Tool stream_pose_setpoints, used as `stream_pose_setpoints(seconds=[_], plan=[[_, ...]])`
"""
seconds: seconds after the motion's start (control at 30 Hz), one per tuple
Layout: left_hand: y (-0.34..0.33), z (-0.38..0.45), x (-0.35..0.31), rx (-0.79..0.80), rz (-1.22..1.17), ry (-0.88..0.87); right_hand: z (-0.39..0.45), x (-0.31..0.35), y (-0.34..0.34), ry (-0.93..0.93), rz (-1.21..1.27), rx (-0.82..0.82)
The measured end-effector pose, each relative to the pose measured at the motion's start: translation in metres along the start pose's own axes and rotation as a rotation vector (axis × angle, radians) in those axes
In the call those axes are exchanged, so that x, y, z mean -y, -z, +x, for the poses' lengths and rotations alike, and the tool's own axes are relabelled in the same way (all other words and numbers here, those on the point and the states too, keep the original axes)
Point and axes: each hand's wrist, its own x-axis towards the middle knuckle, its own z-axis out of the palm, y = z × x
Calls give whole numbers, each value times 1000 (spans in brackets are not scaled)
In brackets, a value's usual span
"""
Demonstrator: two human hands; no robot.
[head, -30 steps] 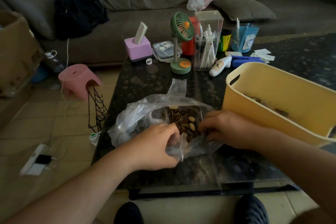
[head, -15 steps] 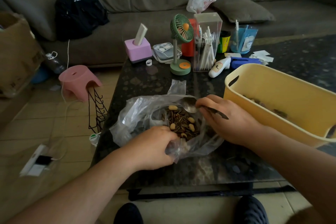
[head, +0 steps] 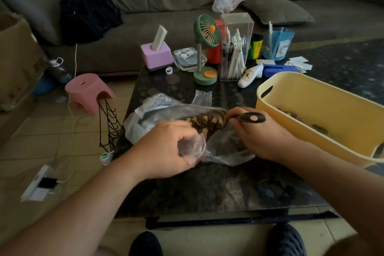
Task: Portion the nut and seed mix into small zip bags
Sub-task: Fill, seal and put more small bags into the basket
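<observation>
Dark table (head: pixel 207 189): two hands, one spoon (head: pixel 247 118), one yellow bin (head: pixel 324 97).

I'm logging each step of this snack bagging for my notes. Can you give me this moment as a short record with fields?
surface: dark stone table
left hand: grips a small clear bag, mouth towards the spoon
right hand: holds a dark-handled spoon
spoon load: heaped seeds and pale nuts, above the large plastic bag
small bag contents: cannot tell, blurred
right of hands: yellow tub with some mix at its bottom
behind: green desk fan
</observation>
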Motion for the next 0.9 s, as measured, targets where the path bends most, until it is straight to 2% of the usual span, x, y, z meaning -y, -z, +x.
stream_pose_setpoints(seconds=[0.07,0.13,0.2,0.3,0.37,0.6,0.8,0.9], plan=[[2,-6,3,240,-41,119,-1,0,2,-5,-4,3],[2,-8,4,363,-53,189,-1,0,2,-6,-3,-8],[1,-6,6,277,-109,260,0,1,2,2,3,-14],[-12,8,13,-31,-113,371,-1,4,1,21,10,-27],[-25,18,19,-117,-97,454,-2,6,-1,24,31,-34],[-45,35,26,-148,-334,569,-10,21,-15,8,119,-24],[-51,42,26,-139,-567,637,-7,26,-18,-276,514,16],[-40,39,25,-72,-574,632,-4,24,-13,-394,635,0]])
